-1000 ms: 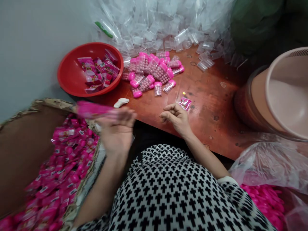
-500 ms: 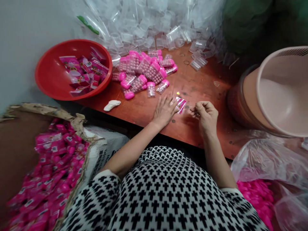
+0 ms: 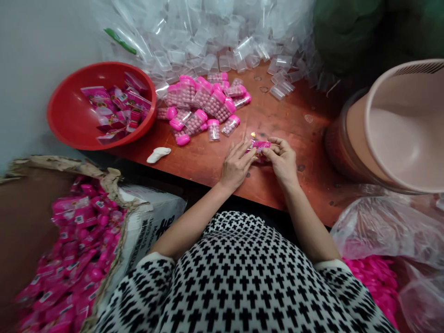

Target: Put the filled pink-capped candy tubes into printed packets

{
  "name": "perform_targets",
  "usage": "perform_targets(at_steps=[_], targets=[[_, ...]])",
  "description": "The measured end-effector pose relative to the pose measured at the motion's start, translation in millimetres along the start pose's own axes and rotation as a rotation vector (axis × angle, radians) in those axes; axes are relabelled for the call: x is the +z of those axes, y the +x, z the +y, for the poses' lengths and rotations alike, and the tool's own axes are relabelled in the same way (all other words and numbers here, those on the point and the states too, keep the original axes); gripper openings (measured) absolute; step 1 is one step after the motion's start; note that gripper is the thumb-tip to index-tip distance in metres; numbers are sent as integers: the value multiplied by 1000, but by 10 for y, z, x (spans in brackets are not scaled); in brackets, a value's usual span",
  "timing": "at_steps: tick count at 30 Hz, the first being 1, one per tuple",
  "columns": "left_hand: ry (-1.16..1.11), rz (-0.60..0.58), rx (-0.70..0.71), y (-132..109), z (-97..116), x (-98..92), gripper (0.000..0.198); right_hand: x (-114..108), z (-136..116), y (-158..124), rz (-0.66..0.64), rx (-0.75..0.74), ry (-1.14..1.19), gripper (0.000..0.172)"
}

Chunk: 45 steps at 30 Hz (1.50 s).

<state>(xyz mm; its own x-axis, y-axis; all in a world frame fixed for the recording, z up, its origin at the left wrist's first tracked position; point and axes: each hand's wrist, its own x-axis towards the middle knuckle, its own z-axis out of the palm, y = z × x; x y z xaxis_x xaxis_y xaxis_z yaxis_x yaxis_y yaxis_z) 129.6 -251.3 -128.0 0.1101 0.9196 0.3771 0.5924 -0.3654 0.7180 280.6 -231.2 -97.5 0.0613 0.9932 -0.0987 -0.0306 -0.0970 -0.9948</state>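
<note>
A small pink printed packet [image 3: 261,144] lies at the table's front part, between my two hands. Its lower part is partly covered by fingers. My left hand [image 3: 237,164] rests on the table, its fingertips and thumb closed on the packet's left side. From the right, my right hand [image 3: 283,159] pinches the packet's right end between thumb and fingers. A tiny yellow scrap [image 3: 253,134] lies just beyond the packet. Close by on the left are small clear jars with pink caps and pink beads [image 3: 214,130], several of them heaped together.
A red bowl [image 3: 65,136] with pink packets stands at the left, near a white crumpled piece [image 3: 158,154]. Clear empty containers [image 3: 243,48] pile up at the back. Stacked beige tubs [image 3: 357,125] stand right. A carton of pink packets [image 3: 74,259] and bagged pink caps [image 3: 376,282] flank me.
My right hand has moved left to the packet and taken hold of its right end. The packet's visible shape has changed, looking flatter and wider. My left hand stays at its left side.
</note>
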Motion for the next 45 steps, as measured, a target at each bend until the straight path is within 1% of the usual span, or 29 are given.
perform_targets(at_steps=[2, 3, 5, 7, 9, 10, 12, 14, 15, 16, 18, 20, 22, 24, 26, 27, 29, 30, 31, 32, 33, 35, 37, 39, 40, 41, 42, 43, 45], targets=[[-56, 16, -29, -35, 54, -131, 36, 35, -34, 18, 4, 6, 31, 42], [-63, 42, -52, -57, 54, -248, 42, 47, -52, 21, 4, 16, 30, 42], [-2, 140, -125, -124, -25, -578, 53, 60, -78, 27, -8, 41, 0, 43], [164, 288, -241, -225, -215, -973, 54, 68, -77, 40, -18, 54, -49, 42], [378, 416, -392, -348, -488, -1327, 57, 82, -49, 66, -16, 61, -98, 43], [448, 440, -461, -408, -638, -1460, 53, 92, -28, 83, -8, 59, -123, 43], [449, 442, -560, -503, -921, -1623, 33, 114, 15, 114, 20, 39, -193, 44], [377, 454, -595, -555, -1124, -1681, 26, 126, 46, 137, 48, -8, -301, 44], [348, 478, -594, -566, -1180, -1693, 24, 124, 54, 145, 56, -29, -354, 44], [327, 506, -581, -570, -1201, -1703, 23, 117, 57, 150, 61, -41, -392, 41], [298, 551, -534, -560, -1141, -1720, 24, 87, 51, 158, 66, -55, -426, 34], [235, 582, -471, -521, -956, -1694, 33, 43, 32, 171, 71, -82, -440, 27], [115, 598, -430, -437, -678, -1553, 46, 5, 0, 188, 70, -109, -431, 23], [-100, 508, -451, -299, -368, -1273, 51, -11, -53, 199, 43, -84, -332, 22], [-430, 278, -554, -124, -90, -914, 48, 2, -128, 193, -5, -33, -179, 25], [-628, 177, -639, -34, 21, -739, 45, 15, -169, 182, -26, -20, -117, 27], [-977, 2, -822, 120, 178, -461, 39, 45, -244, 150, -63, -22, -50, 30], [-1113, -66, -879, 175, 226, -371, 34, 56, -269, 134, -75, -24, -35, 31], [-1209, -96, -929, 213, 256, -316, 28, 61, -282, 121, -86, -18, -25, 32], [-1261, -94, -965, 233, 271, -290, 22, 59, -284, 115, -91, -5, -21, 33], [-1274, -60, -993, 239, 274, -290, 17, 47, -273, 114, -87, 9, -28, 33], [-1220, 48, -1023, 216, 254, -334, 17, 0, -228, 129, -48, 4, -112, 31], [-1150, 114, -1018, 172, 225, -399, 21, -59, -178, 150, -25, -48, -332, 25], [-1120, 141, -1022, 134, 208, -450, 21, -96, -151, 162, -17, -127, -613, 19], [-1114, 143, -1033, 120, 209, -465, 21, -96, -152, 161, -8, -168, -708, 17], [-1113, 142, -1050, 111, 217, -473, 20, -81, -163, 154, 1, -199, -735, 17], [-1115, 139, -1066, 106, 232, -475, 20, -52, -182, 143, 3, -217, -685, 19], [-1121, 134, -1079, 102, 252, -473, 19, -9, -206, 129, -19, -214, -569, 23], [-1146, 135, -1097, 92, 297, -470, 17, 102, -254, 94, -134, -142, -271, 34]])
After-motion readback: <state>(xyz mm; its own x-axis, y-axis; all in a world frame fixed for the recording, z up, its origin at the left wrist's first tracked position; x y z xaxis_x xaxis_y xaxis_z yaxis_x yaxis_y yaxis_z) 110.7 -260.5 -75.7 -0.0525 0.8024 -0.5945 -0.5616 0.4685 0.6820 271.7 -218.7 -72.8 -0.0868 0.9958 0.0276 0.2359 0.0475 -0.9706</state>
